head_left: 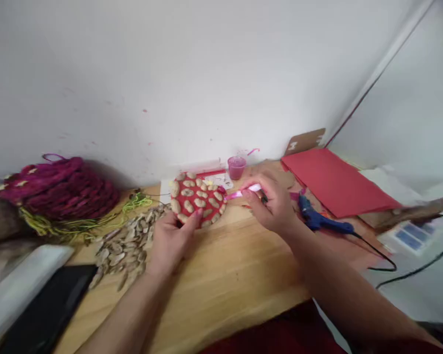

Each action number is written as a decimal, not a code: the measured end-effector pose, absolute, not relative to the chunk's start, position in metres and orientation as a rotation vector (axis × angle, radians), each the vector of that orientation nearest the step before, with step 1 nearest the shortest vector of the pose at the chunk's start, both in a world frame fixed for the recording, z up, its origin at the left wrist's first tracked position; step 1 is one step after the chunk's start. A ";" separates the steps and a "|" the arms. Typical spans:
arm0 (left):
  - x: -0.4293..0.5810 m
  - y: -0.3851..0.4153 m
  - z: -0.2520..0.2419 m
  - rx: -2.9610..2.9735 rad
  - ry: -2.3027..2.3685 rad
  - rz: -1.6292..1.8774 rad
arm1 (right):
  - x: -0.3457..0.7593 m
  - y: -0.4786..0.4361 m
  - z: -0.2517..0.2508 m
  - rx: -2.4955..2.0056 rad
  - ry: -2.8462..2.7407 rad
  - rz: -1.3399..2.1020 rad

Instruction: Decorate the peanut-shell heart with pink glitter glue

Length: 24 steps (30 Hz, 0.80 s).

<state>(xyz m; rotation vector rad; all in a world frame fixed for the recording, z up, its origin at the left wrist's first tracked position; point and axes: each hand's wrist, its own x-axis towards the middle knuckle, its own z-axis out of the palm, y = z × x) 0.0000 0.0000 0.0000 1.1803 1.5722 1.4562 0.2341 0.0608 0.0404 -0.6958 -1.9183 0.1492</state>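
Observation:
My left hand [172, 238] grips the lower edge of a round red disc [197, 198] studded with pale peanut shells and holds it tilted up over the wooden table [221, 275]. My right hand [273, 204] is closed on a thin pink brush [243, 192]. Its tip touches the disc's right edge.
A heap of peanut shells [127, 246] lies left of the disc. A pink cup [237, 167] stands by the wall. A blue glue gun [321, 221] with a black cord and red card sheets [335, 182] lie at right. Magenta yarn [59, 187] and a dark tablet [47, 307] sit at left.

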 end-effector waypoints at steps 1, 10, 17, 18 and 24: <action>0.000 0.000 0.000 1.182 1.570 1.453 | 0.234 0.060 0.040 -0.696 -1.913 0.143; -0.004 0.001 -0.001 1.197 1.550 1.415 | 0.234 0.060 0.039 -0.679 -1.957 0.138; -0.005 0.001 0.000 1.241 1.562 1.420 | 0.233 0.059 0.040 -0.668 -1.996 0.135; -0.006 0.001 -0.001 1.241 1.569 1.418 | 0.233 0.059 0.040 -0.668 -1.999 0.127; -0.007 0.002 -0.003 1.257 1.571 1.406 | 0.233 0.060 0.040 -0.671 -1.981 0.108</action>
